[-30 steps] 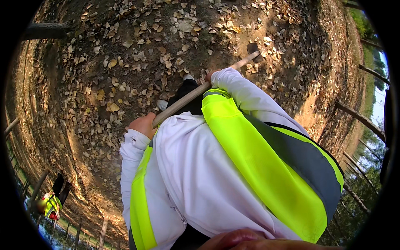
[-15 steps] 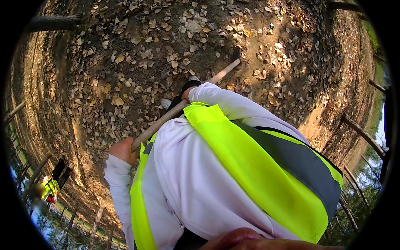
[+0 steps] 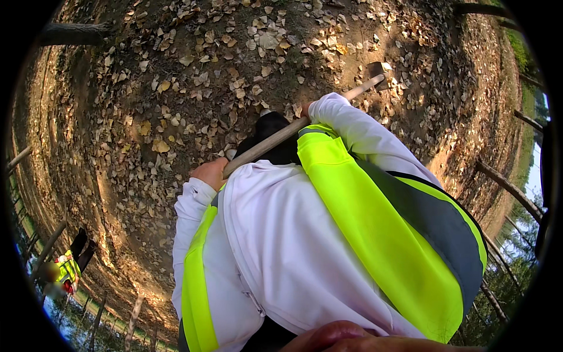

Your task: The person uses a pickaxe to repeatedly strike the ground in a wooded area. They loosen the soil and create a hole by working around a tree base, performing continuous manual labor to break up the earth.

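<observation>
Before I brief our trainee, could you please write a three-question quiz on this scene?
1. True or false: the bare left hand and the bare right hand both hold the long light-brown wooden handle.
2. Which is nearer the dark squarish tool head? A) the left hand; B) the right hand; C) neither, they are equally near.
3. Fill in the blank: the brown earth ground is strewn with dry, pale to yellowish ____.

Key: 1 true; 2 B; 3 leaves.
</observation>
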The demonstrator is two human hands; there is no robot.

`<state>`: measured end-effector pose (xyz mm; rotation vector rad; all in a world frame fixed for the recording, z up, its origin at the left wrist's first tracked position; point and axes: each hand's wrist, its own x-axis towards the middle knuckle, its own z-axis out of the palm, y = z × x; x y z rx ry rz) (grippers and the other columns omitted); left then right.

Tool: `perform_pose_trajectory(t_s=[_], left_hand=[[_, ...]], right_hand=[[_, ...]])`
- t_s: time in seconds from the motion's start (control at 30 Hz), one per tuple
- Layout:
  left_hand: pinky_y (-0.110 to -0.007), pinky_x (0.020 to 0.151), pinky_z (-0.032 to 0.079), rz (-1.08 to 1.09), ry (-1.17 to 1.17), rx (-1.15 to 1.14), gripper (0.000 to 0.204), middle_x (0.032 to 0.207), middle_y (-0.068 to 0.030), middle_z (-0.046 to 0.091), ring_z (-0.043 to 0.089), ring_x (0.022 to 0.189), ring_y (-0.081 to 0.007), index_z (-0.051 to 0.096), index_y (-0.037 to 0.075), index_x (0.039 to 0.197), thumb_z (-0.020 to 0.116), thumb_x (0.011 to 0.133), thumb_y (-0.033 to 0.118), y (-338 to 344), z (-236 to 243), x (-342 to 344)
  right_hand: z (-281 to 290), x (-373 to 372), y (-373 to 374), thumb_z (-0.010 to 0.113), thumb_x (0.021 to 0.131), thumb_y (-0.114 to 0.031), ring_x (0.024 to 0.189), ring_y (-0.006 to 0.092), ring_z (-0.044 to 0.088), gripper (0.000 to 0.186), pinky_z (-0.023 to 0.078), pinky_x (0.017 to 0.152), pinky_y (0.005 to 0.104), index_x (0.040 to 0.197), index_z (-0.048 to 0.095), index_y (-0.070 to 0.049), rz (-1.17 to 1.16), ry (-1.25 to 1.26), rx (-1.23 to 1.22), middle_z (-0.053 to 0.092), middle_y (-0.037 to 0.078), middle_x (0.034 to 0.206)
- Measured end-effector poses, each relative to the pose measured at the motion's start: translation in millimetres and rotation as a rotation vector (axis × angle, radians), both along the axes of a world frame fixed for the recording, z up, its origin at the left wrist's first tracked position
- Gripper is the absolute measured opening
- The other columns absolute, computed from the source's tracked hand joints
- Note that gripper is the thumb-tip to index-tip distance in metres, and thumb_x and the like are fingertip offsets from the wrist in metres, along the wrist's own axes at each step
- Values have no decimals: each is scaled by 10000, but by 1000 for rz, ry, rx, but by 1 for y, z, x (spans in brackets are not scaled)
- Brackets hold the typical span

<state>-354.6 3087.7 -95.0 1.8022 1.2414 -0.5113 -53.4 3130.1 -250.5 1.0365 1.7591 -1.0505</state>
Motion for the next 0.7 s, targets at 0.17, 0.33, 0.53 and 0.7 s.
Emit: perform_pose_trajectory(t_s=[0.17,0.33,0.53,0.7], left_hand=[[-396,552,385,93,12,-77,284,669,-165,517,500,663,-331,445,74,822,588,605,187,-24,-7,-37],[-395,511,382,28,322,93,181,616,-155,511,499,609,-331,472,76,738,562,587,120,-47,86,-80],[-370,491,393,2,270,261,159,588,-129,508,502,565,-310,481,74,681,567,553,110,-26,109,-91],[-375,515,396,29,169,195,202,601,-128,514,507,582,-300,502,81,704,593,526,111,-22,69,-76]], right_hand=[[-6,-42,-6,518,648,-223,960,225,443,360,345,777,395,1006,474,-230,60,70,-40,478,34,1017],[-18,-164,-43,543,630,-218,960,218,442,362,347,769,401,987,485,-240,105,277,-130,488,16,1001],[23,-181,-38,484,674,-232,932,251,460,346,362,776,361,1013,485,-163,185,390,-61,488,56,1015],[3,-139,-34,511,646,-232,931,244,460,355,353,778,377,997,490,-181,120,227,-45,494,47,998]])
